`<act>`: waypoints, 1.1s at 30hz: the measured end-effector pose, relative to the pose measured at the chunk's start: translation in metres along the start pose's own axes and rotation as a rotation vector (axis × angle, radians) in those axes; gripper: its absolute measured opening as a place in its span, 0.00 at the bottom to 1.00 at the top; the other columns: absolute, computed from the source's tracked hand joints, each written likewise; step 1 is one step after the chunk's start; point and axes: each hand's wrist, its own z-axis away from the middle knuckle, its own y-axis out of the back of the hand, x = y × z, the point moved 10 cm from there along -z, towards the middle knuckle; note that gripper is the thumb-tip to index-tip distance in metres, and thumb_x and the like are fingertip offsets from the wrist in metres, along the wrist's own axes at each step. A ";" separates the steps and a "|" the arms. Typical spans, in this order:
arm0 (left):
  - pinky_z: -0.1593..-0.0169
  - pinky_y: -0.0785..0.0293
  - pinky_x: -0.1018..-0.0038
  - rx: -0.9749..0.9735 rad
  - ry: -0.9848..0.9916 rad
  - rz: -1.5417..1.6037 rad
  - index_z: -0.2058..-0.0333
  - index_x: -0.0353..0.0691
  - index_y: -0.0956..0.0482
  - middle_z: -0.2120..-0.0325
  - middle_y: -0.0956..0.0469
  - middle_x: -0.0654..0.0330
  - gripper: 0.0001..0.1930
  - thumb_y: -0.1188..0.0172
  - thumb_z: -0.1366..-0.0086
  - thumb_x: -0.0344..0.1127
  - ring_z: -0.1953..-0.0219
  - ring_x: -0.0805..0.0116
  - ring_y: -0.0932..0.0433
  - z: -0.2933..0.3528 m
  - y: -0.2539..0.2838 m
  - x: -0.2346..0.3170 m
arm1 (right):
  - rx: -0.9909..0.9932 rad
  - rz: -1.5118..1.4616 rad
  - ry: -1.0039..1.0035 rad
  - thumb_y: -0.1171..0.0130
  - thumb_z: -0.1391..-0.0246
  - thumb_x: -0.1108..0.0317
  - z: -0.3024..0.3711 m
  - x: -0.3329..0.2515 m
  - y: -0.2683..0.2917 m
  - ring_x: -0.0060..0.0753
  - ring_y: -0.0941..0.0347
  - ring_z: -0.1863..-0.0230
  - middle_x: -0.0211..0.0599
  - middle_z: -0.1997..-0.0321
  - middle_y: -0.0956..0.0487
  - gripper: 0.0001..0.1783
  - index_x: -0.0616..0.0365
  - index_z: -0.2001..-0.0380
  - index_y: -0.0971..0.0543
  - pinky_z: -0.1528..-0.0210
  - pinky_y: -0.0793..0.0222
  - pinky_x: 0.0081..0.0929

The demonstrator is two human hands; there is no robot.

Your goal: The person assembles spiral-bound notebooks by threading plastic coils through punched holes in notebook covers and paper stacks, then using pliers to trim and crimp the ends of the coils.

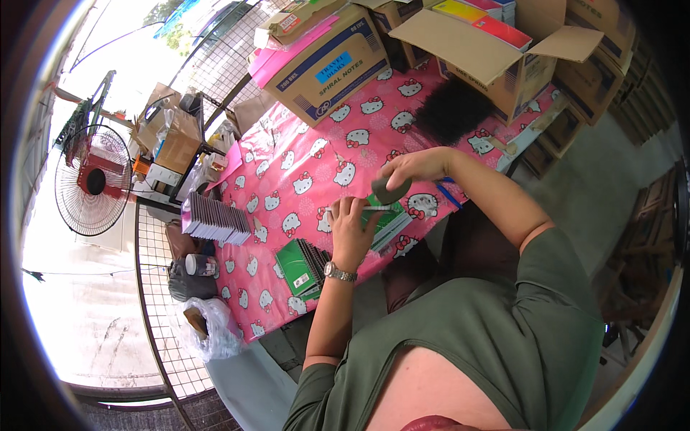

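Observation:
My right hand [410,169] is closed on a dark, rounded thing [392,190] whose kind I cannot make out. It hangs over a small stack of green notebooks [390,228] at the table's near edge. My left hand [350,226] grips the edge of a green notebook there, its fingers bent along a pale strip with a row of marks. Left of that wrist, which wears a metal watch, lies a second pile of green notebooks [296,266] with dark spiral bindings. A heap of thin black strands [453,111] rests farther back on the table.
The pink patterned cloth [302,172] covers the table. At its left edge stands a row of purple-edged notebooks [215,219]. Cardboard boxes [330,72] line the back; an open box [496,65] holds colourful notebooks. A blue strip [449,194] lies near my right forearm. A fan [93,181] stands left.

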 end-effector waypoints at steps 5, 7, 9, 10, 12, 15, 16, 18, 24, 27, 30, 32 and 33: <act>0.50 0.34 0.56 -0.013 -0.057 0.043 0.60 0.39 0.23 0.61 0.25 0.54 0.18 0.30 0.45 0.41 0.54 0.50 0.29 -0.010 -0.007 0.016 | -0.200 -0.279 0.135 0.38 0.48 0.59 0.019 -0.023 -0.018 0.29 0.28 0.50 0.32 0.50 0.23 0.22 0.61 0.53 0.21 0.45 0.35 0.28; 0.50 0.33 0.56 -0.032 -0.057 0.030 0.60 0.38 0.23 0.61 0.25 0.54 0.19 0.29 0.45 0.41 0.54 0.49 0.29 -0.008 -0.009 0.017 | -0.076 0.378 0.051 0.38 0.48 0.59 0.012 -0.008 -0.004 0.29 0.29 0.50 0.33 0.50 0.23 0.22 0.60 0.52 0.21 0.44 0.36 0.27; 0.49 0.33 0.56 -0.033 -0.065 0.022 0.59 0.38 0.23 0.60 0.25 0.53 0.19 0.29 0.46 0.41 0.54 0.49 0.29 -0.009 -0.009 0.016 | -0.029 0.197 0.000 0.37 0.47 0.57 0.012 -0.008 0.000 0.29 0.30 0.48 0.35 0.49 0.24 0.24 0.60 0.50 0.22 0.43 0.38 0.27; 0.50 0.33 0.56 -0.029 -0.073 0.022 0.59 0.38 0.23 0.60 0.25 0.53 0.20 0.29 0.46 0.41 0.54 0.49 0.29 -0.012 -0.008 0.016 | -0.046 0.194 0.005 0.37 0.47 0.57 0.010 -0.011 -0.001 0.29 0.30 0.48 0.35 0.48 0.24 0.25 0.60 0.49 0.23 0.43 0.37 0.27; 0.50 0.33 0.56 -0.037 -0.079 0.027 0.58 0.38 0.24 0.60 0.25 0.53 0.20 0.29 0.46 0.41 0.53 0.49 0.29 -0.010 -0.009 0.015 | -0.085 0.170 0.007 0.37 0.47 0.57 0.007 -0.011 -0.009 0.29 0.30 0.48 0.35 0.48 0.25 0.26 0.59 0.48 0.24 0.43 0.37 0.27; 0.50 0.33 0.56 -0.021 -0.075 0.047 0.58 0.38 0.26 0.61 0.25 0.53 0.21 0.28 0.46 0.41 0.54 0.48 0.29 -0.010 -0.008 0.014 | -0.170 0.011 0.073 0.35 0.48 0.56 0.008 -0.014 -0.015 0.30 0.30 0.46 0.34 0.47 0.25 0.27 0.58 0.47 0.24 0.43 0.37 0.29; 0.50 0.33 0.56 -0.015 -0.081 0.052 0.58 0.38 0.26 0.61 0.25 0.53 0.21 0.28 0.46 0.40 0.54 0.48 0.29 -0.014 -0.006 0.015 | -0.216 -0.280 0.146 0.35 0.48 0.56 0.011 -0.021 -0.017 0.30 0.30 0.46 0.34 0.48 0.25 0.27 0.57 0.47 0.24 0.42 0.37 0.29; 0.50 0.33 0.56 -0.020 -0.071 0.066 0.59 0.38 0.26 0.61 0.25 0.53 0.21 0.28 0.46 0.40 0.54 0.48 0.28 -0.013 -0.005 0.014 | -0.168 0.034 0.127 0.34 0.50 0.56 0.011 -0.023 -0.023 0.28 0.30 0.48 0.33 0.50 0.25 0.27 0.57 0.49 0.23 0.44 0.36 0.28; 0.51 0.31 0.58 -0.021 -0.023 0.127 0.59 0.36 0.28 0.61 0.25 0.53 0.22 0.27 0.47 0.37 0.54 0.49 0.28 -0.012 -0.006 0.007 | -0.137 0.056 0.039 0.34 0.49 0.58 0.002 -0.014 -0.012 0.21 0.31 0.52 0.29 0.53 0.28 0.25 0.57 0.49 0.24 0.48 0.35 0.23; 0.49 0.31 0.59 -0.011 0.012 0.212 0.56 0.36 0.28 0.60 0.25 0.53 0.21 0.30 0.46 0.33 0.53 0.49 0.28 -0.008 -0.004 -0.007 | -0.121 -0.061 0.059 0.36 0.48 0.55 -0.006 -0.015 -0.013 0.21 0.30 0.53 0.31 0.53 0.25 0.28 0.59 0.48 0.25 0.48 0.34 0.22; 0.49 0.30 0.61 -0.045 0.111 0.348 0.55 0.35 0.28 0.59 0.25 0.52 0.18 0.34 0.44 0.28 0.53 0.50 0.27 -0.005 -0.006 -0.035 | -0.204 -0.090 0.099 0.36 0.48 0.56 -0.009 -0.025 -0.023 0.24 0.28 0.52 0.32 0.53 0.22 0.27 0.59 0.48 0.24 0.47 0.32 0.26; 0.50 0.29 0.61 -0.074 0.136 0.366 0.56 0.35 0.27 0.59 0.25 0.52 0.16 0.35 0.43 0.26 0.53 0.51 0.26 -0.002 -0.006 -0.044 | -0.097 0.522 -0.067 0.38 0.46 0.55 -0.024 -0.009 -0.006 0.22 0.27 0.50 0.30 0.52 0.22 0.25 0.57 0.49 0.23 0.46 0.33 0.26; 0.50 0.29 0.62 -0.085 0.115 0.336 0.56 0.35 0.27 0.59 0.25 0.52 0.15 0.36 0.42 0.26 0.53 0.51 0.25 -0.001 -0.004 -0.044 | -0.096 0.366 -0.005 0.38 0.46 0.53 -0.025 -0.014 -0.005 0.21 0.27 0.50 0.29 0.52 0.22 0.24 0.57 0.50 0.23 0.48 0.33 0.25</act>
